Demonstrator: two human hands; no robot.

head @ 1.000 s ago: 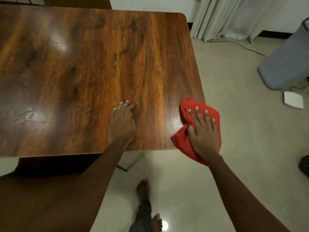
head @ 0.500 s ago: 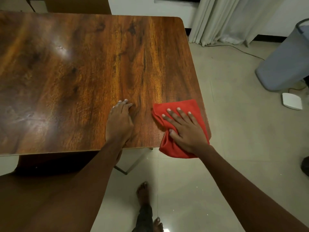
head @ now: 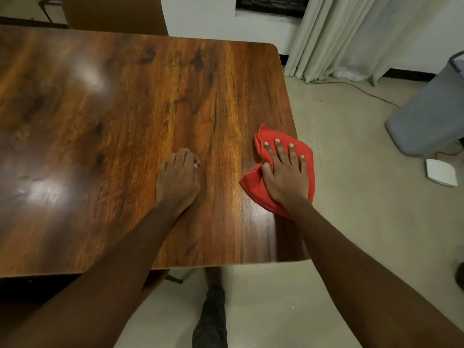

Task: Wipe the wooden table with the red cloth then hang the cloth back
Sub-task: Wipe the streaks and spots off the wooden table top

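A glossy brown wooden table (head: 113, 121) fills the left and middle of the head view. The crumpled red cloth (head: 261, 149) lies on its right edge, part of it hanging over the side. My right hand (head: 285, 172) presses flat on the cloth with straight, spread fingers. My left hand (head: 177, 179) rests on the bare wood to the left of the cloth, its fingers curled under and holding nothing.
Pale tiled floor lies right of and below the table. A grey bin (head: 431, 114) stands at the right, with a white flat device (head: 440, 172) and a cable beside it. Curtains (head: 351, 33) hang at the back. My leg (head: 211, 317) shows under the table's near edge.
My right hand slid the cloth from the table's near right part back out to the right edge and farther up. The left hand's fingers curled under. The view moved closer over the table.
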